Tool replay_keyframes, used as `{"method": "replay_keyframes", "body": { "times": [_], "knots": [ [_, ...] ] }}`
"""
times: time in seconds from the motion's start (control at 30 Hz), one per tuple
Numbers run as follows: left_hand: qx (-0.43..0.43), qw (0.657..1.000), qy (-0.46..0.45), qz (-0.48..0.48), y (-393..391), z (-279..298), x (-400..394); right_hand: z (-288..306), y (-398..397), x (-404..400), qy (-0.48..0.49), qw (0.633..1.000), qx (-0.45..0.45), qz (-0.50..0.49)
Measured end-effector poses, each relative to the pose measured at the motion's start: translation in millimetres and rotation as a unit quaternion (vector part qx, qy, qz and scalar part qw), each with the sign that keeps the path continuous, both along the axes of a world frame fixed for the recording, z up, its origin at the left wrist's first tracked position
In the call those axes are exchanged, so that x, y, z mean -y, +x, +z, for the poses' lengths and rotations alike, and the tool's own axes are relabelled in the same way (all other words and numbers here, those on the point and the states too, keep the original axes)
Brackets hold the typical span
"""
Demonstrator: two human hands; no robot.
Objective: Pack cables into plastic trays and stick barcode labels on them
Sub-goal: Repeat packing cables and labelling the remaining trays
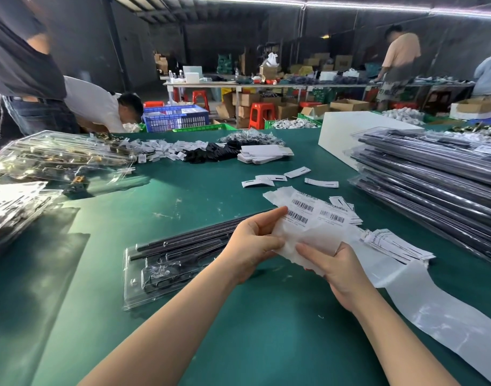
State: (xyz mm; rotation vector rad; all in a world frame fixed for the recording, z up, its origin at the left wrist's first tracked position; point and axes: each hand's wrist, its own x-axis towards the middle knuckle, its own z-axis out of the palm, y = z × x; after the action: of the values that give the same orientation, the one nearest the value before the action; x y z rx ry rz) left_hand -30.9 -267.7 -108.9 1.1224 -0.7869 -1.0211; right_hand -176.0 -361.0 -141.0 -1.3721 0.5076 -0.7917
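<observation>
A dim workshop is seen, with cardboard boxes, red stools [261, 114] and long benches at the back, where several people are bent over their work. The foreground is filled by a green table [183, 196]. A strip of label backing paper [316, 232] is held over the table by both hands: it is pinched by the left hand [255, 240] between thumb and fingers at its near-left edge, and gripped by the right hand [339, 268] from below, with the thumb laid on top. Barcode labels [302, 211] are seen on the strip just beyond the left fingertips. The used part of the strip is trailed away to the right across the table. A clear plastic tray [144, 274] loaded with black cables [183, 243] is laid on the table just left of the hands, partly hidden by the left wrist. Filled trays are stacked [433, 185] at the right edge, and more clear trays [57, 157] are piled at the far left. Loose white tags [294, 176] are scattered beyond the strip.
</observation>
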Motion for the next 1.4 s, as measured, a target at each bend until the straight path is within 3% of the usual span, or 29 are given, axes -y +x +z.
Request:
{"method": "replay_keyframes", "body": {
  "times": [0.2,0.3,0.37,0.4,0.47,0.5,0.6,0.73,1.1,1.27,1.4],
  "knots": [
    [-0.02,1.0,-0.015,0.002,1.2,-3.6,1.2,3.1,3.6,1.5,0.071,0.996,0.016,-0.061],
    [-0.016,0.997,0.0,0.076,-2.8,-7.5,5.1,4.5,4.5,-2.8,-0.018,0.985,-0.022,-0.168],
    [0.008,0.994,0.016,0.104,-7.6,-11.7,8.6,2.7,3.5,-3.7,-0.192,0.919,-0.1,-0.329],
    [0.023,0.994,0.023,0.106,-10.7,-13.6,10.0,1.7,2.8,-3.4,-0.315,0.856,-0.134,-0.389],
    [0.041,0.995,0.028,0.092,-17.1,-16.2,11.2,2.2,2.6,-3.6,-0.505,0.735,-0.16,-0.423],
    [0.043,0.996,0.029,0.078,-20.4,-16.5,11.2,3.0,3.1,-5.3,-0.549,0.714,-0.161,-0.403],
    [0.015,0.999,0.029,0.04,-27.6,-13.7,10.1,4.4,6.3,-11.3,-0.568,0.734,-0.149,-0.341],
    [-0.021,0.999,0.023,0.035,-30.4,-11.0,9.6,6.2,5.3,-11.1,-0.561,0.724,-0.164,-0.368],
    [0.002,0.997,0.009,0.077,-33.0,-15.8,11.5,1.3,3.4,-0.7,-0.602,0.68,-0.161,-0.386],
    [0.011,0.997,0.01,0.074,-31.7,-17.3,10.5,0.5,1.4,4.5,-0.593,0.711,-0.156,-0.343],
    [0.003,0.996,0.018,0.084,-32.5,-16.8,9.8,-1.3,0.9,4.5,-0.626,0.678,-0.154,-0.354]
  ]
}}
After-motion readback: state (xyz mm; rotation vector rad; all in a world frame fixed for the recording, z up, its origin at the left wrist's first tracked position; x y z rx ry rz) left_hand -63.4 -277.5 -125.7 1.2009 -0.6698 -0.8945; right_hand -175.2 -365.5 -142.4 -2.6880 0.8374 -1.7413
